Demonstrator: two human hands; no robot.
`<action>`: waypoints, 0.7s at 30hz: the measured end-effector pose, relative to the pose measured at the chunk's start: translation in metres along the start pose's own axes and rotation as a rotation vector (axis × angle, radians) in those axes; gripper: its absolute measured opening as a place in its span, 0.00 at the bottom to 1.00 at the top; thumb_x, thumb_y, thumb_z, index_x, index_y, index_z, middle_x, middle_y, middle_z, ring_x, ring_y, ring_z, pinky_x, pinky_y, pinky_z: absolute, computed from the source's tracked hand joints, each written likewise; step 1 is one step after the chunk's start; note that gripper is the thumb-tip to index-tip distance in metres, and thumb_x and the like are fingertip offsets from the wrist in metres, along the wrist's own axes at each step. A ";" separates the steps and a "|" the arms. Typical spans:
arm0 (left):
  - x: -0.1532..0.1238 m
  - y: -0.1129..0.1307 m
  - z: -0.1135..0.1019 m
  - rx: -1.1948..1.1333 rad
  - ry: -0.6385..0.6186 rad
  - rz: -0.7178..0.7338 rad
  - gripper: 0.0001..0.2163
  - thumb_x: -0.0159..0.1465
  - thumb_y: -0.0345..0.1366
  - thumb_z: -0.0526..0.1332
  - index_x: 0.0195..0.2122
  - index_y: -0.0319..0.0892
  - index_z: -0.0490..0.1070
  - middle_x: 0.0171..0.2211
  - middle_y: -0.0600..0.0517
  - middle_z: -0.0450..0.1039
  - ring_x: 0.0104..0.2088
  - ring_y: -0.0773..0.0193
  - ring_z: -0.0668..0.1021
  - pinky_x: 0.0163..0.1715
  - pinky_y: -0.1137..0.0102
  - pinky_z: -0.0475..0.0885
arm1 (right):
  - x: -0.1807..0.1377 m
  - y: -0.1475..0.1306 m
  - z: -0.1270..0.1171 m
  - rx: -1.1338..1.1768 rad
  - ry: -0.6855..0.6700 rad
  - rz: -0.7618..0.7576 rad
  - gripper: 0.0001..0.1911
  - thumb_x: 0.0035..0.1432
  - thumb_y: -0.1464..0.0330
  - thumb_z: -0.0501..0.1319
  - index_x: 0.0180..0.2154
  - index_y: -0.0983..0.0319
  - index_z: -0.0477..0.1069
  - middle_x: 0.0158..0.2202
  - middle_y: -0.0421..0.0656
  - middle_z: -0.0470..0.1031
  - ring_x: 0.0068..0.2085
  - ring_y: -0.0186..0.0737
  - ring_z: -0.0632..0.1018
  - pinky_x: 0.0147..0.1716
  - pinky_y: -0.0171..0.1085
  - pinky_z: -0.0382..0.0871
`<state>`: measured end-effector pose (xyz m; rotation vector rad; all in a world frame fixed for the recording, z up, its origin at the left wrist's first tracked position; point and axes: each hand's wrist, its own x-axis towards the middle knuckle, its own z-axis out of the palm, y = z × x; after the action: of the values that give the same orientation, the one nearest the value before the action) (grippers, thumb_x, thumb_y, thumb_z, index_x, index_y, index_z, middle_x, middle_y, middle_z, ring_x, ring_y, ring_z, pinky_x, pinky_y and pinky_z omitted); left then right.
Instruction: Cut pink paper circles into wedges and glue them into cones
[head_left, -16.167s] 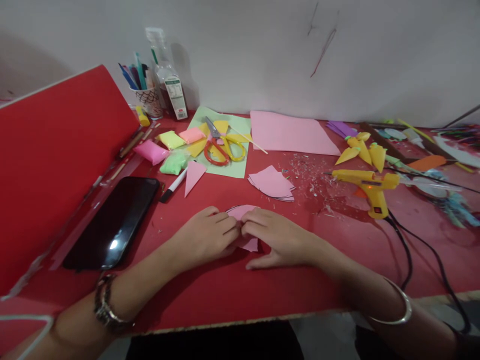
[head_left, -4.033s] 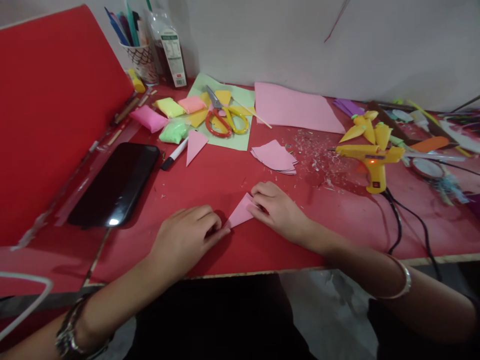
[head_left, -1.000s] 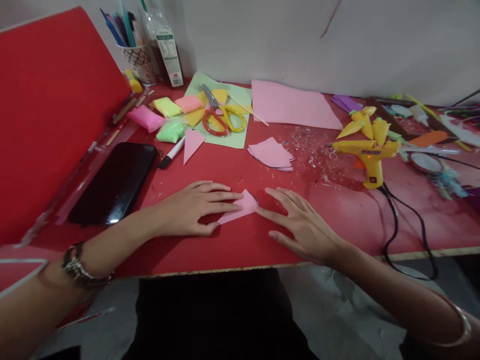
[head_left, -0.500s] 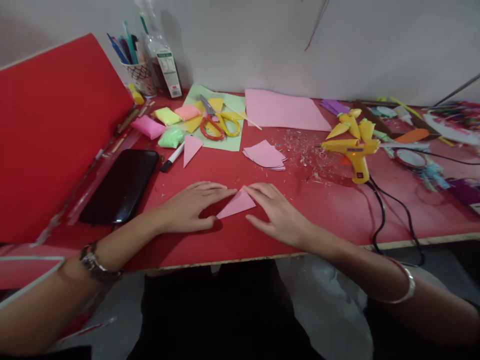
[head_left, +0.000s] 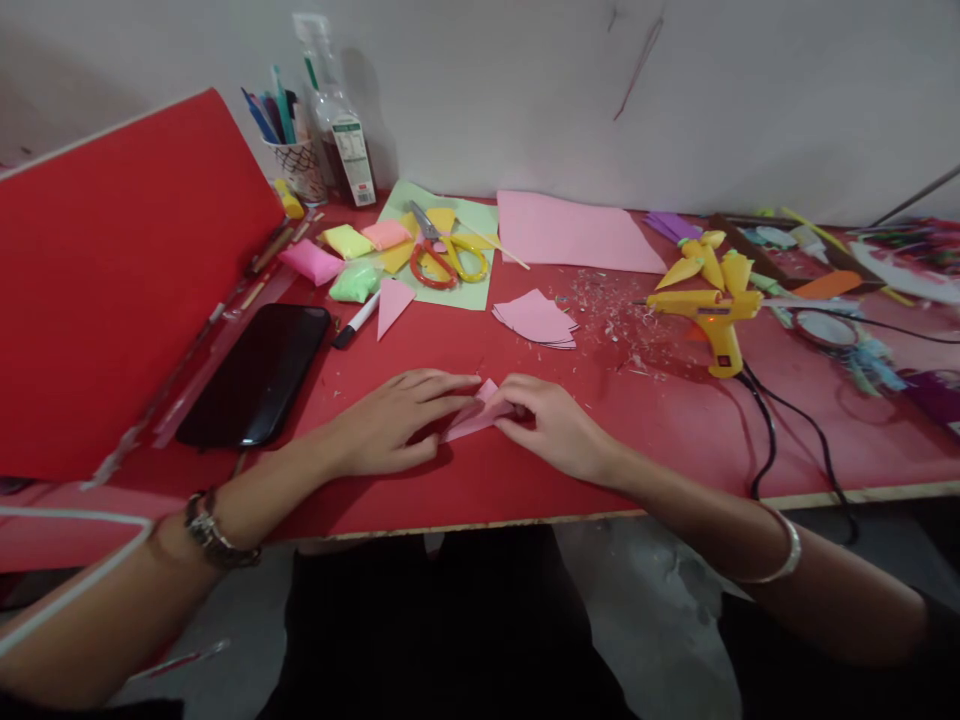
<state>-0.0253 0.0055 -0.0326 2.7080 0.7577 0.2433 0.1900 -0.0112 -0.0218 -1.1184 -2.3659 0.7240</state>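
A small folded pink paper triangle (head_left: 471,418) lies on the red table (head_left: 525,480) near its front edge. My left hand (head_left: 397,425) rests on the paper's left side with its fingers stretched out flat over it. My right hand (head_left: 551,428) has its fingers curled and pinches the paper's right edge, lifting it slightly. A stack of cut pink paper pieces (head_left: 535,318) lies just behind my hands, and a single pink triangle (head_left: 391,303) sits further left.
A yellow glue gun (head_left: 709,312) stands at the right with its black cord (head_left: 780,420) running off the front edge. Scissors (head_left: 444,255) lie on green paper, beside clay packets (head_left: 330,262), a marker (head_left: 355,322), a black phone (head_left: 255,375), a red board (head_left: 120,270), a pink sheet (head_left: 570,232) and a pen cup (head_left: 296,165).
My right hand went from lying flat beside the paper to curling and pinching its right edge. My left hand stays flat on the paper. The view shifted slightly.
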 end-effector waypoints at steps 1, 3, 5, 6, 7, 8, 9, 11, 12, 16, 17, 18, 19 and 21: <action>0.000 0.001 -0.001 0.016 0.008 0.017 0.21 0.59 0.32 0.49 0.54 0.41 0.61 0.58 0.46 0.58 0.57 0.57 0.61 0.55 0.58 0.56 | 0.000 0.002 -0.001 -0.005 0.006 -0.023 0.10 0.48 0.81 0.53 0.30 0.64 0.68 0.29 0.41 0.70 0.32 0.33 0.70 0.33 0.33 0.64; 0.001 0.005 -0.002 0.052 0.005 0.061 0.21 0.58 0.28 0.48 0.52 0.46 0.64 0.58 0.50 0.60 0.58 0.58 0.59 0.56 0.58 0.53 | -0.001 0.006 -0.002 -0.003 0.018 -0.058 0.10 0.48 0.81 0.53 0.28 0.64 0.68 0.29 0.41 0.69 0.33 0.34 0.71 0.33 0.33 0.64; 0.003 0.008 -0.003 0.078 -0.024 0.103 0.22 0.58 0.26 0.48 0.52 0.49 0.64 0.56 0.53 0.63 0.58 0.60 0.59 0.58 0.57 0.49 | -0.003 0.011 -0.003 -0.003 0.012 -0.106 0.10 0.48 0.81 0.53 0.28 0.63 0.67 0.30 0.42 0.70 0.34 0.34 0.71 0.34 0.34 0.65; 0.004 0.009 -0.003 0.080 -0.045 0.115 0.22 0.58 0.25 0.47 0.53 0.49 0.63 0.56 0.54 0.63 0.58 0.61 0.60 0.58 0.57 0.48 | -0.005 0.014 -0.005 -0.011 0.001 -0.134 0.10 0.49 0.81 0.53 0.28 0.63 0.67 0.31 0.42 0.70 0.35 0.35 0.71 0.35 0.34 0.65; 0.004 0.010 -0.003 0.075 -0.067 0.118 0.22 0.59 0.25 0.47 0.53 0.49 0.63 0.55 0.54 0.64 0.57 0.63 0.62 0.58 0.58 0.49 | -0.007 0.017 -0.006 -0.029 -0.014 -0.159 0.09 0.50 0.80 0.52 0.28 0.63 0.67 0.32 0.43 0.70 0.35 0.35 0.72 0.36 0.35 0.65; 0.005 0.011 -0.002 0.065 -0.087 0.115 0.22 0.59 0.26 0.47 0.53 0.49 0.62 0.56 0.55 0.64 0.57 0.64 0.63 0.57 0.60 0.50 | -0.010 0.019 -0.009 -0.055 -0.029 -0.176 0.09 0.51 0.79 0.52 0.28 0.62 0.67 0.33 0.44 0.70 0.36 0.36 0.72 0.37 0.35 0.65; 0.005 0.012 -0.001 0.054 -0.102 0.103 0.21 0.60 0.26 0.47 0.54 0.49 0.62 0.55 0.55 0.64 0.56 0.65 0.63 0.57 0.61 0.51 | -0.013 0.022 -0.012 -0.086 -0.038 -0.178 0.09 0.51 0.78 0.51 0.28 0.62 0.67 0.34 0.45 0.70 0.37 0.37 0.72 0.37 0.36 0.65; 0.006 0.014 0.002 0.040 -0.102 0.064 0.20 0.62 0.29 0.46 0.54 0.49 0.61 0.55 0.56 0.64 0.56 0.66 0.64 0.57 0.63 0.52 | -0.021 0.027 -0.022 -0.153 -0.001 -0.138 0.09 0.52 0.77 0.50 0.28 0.62 0.67 0.34 0.45 0.70 0.36 0.38 0.72 0.36 0.36 0.65; 0.007 0.015 0.003 0.042 -0.093 0.049 0.19 0.63 0.30 0.46 0.54 0.49 0.61 0.55 0.56 0.64 0.56 0.66 0.64 0.57 0.63 0.52 | -0.025 0.029 -0.027 -0.183 0.059 -0.103 0.09 0.52 0.77 0.50 0.28 0.61 0.66 0.32 0.45 0.70 0.35 0.38 0.72 0.35 0.36 0.65; 0.010 0.019 0.004 0.081 -0.057 0.045 0.18 0.63 0.35 0.48 0.54 0.41 0.62 0.56 0.50 0.63 0.55 0.63 0.65 0.54 0.65 0.57 | -0.043 0.043 -0.053 -0.335 0.422 0.147 0.06 0.51 0.75 0.51 0.28 0.60 0.63 0.27 0.42 0.69 0.28 0.37 0.70 0.29 0.35 0.63; 0.010 0.019 0.004 0.087 -0.056 0.049 0.18 0.63 0.35 0.49 0.53 0.40 0.62 0.56 0.48 0.62 0.55 0.62 0.66 0.54 0.65 0.58 | -0.047 0.048 -0.059 -0.380 0.517 0.212 0.05 0.50 0.75 0.51 0.27 0.60 0.62 0.26 0.42 0.67 0.27 0.36 0.69 0.28 0.35 0.63; 0.011 0.019 0.003 0.088 -0.053 0.049 0.18 0.62 0.35 0.49 0.53 0.39 0.62 0.57 0.48 0.62 0.54 0.61 0.66 0.53 0.65 0.59 | -0.051 0.053 -0.065 -0.432 0.615 0.279 0.04 0.49 0.74 0.51 0.27 0.60 0.60 0.25 0.41 0.65 0.26 0.37 0.67 0.27 0.36 0.62; 0.011 0.018 0.002 0.087 -0.049 0.045 0.18 0.61 0.35 0.50 0.53 0.39 0.62 0.57 0.48 0.62 0.54 0.61 0.66 0.53 0.65 0.59 | -0.056 0.058 -0.071 -0.498 0.721 0.352 0.04 0.48 0.73 0.52 0.26 0.59 0.58 0.24 0.41 0.62 0.25 0.37 0.66 0.28 0.37 0.62; 0.010 0.016 0.002 0.087 -0.040 0.049 0.18 0.62 0.36 0.51 0.53 0.40 0.62 0.56 0.49 0.63 0.54 0.61 0.66 0.54 0.64 0.59 | -0.064 0.070 -0.081 -0.629 0.904 0.487 0.08 0.45 0.71 0.55 0.26 0.58 0.54 0.25 0.41 0.58 0.27 0.39 0.63 0.30 0.40 0.61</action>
<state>-0.0087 -0.0020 -0.0281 2.8068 0.7074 0.1702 0.3142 -0.0020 -0.0120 -1.8069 -1.5403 -0.4124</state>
